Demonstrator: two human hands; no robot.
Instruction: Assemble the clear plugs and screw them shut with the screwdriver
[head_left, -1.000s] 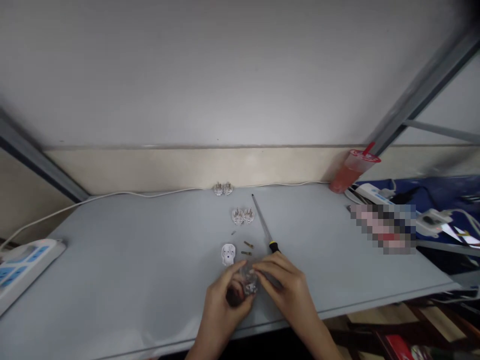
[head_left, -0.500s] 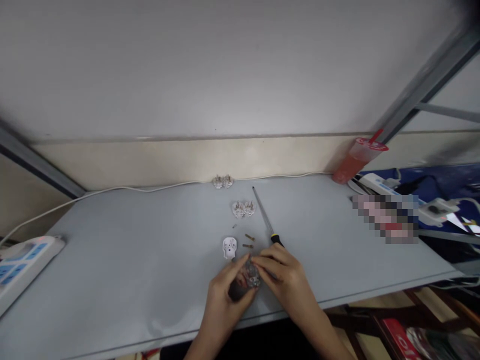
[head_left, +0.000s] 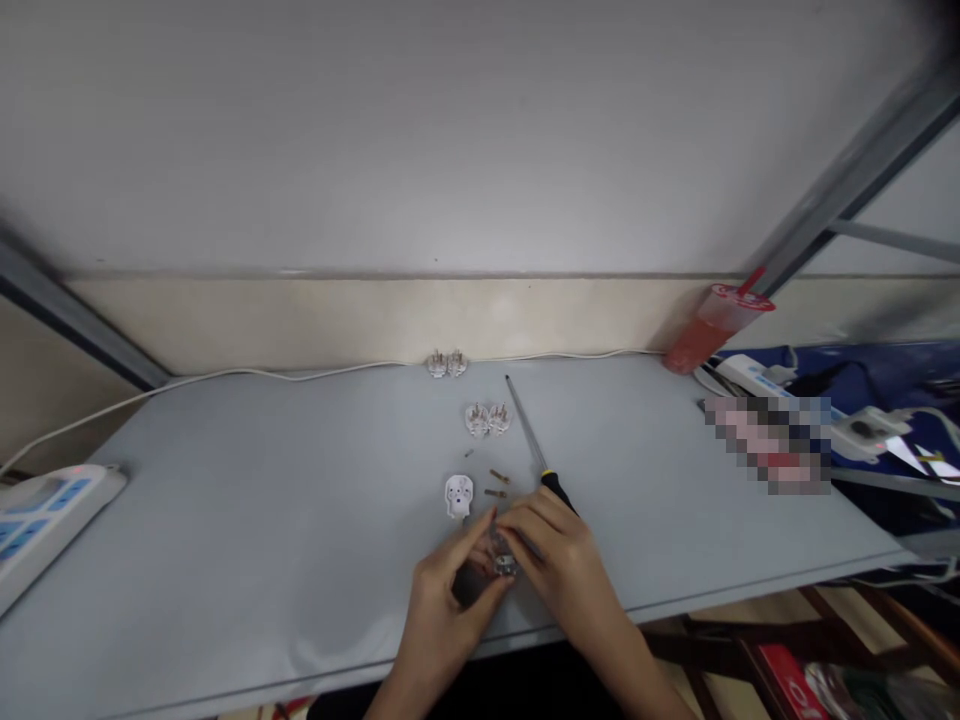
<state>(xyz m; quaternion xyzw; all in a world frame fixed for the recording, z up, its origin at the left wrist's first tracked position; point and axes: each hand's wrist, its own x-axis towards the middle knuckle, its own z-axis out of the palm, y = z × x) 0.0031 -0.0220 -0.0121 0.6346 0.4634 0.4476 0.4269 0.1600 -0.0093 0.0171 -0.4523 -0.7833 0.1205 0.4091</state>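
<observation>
Both hands meet at the front of a grey table (head_left: 247, 520). My left hand (head_left: 450, 580) and my right hand (head_left: 559, 555) hold a small, partly clear plug body (head_left: 502, 560) with metal parts showing. A dark part of it sits against my left palm. The yellow-and-black handle of a long screwdriver (head_left: 556, 490) lies just past my right hand, its shaft pointing away. Nearby lie a white plug faceplate (head_left: 458, 496) and small brass pins (head_left: 496, 482). Farther back are metal-pronged plug inserts (head_left: 487, 419) and another pair (head_left: 447, 364).
A white power strip (head_left: 45, 510) lies at the left edge of the table. A white cable (head_left: 262, 372) runs along the wall. A red drink cup (head_left: 712, 325) stands at the back right, beside another power strip (head_left: 750, 375) and a pixelated patch.
The whole scene sits a little higher in the picture than a second ago. My hands have turned the plug body slightly and keep holding it.
</observation>
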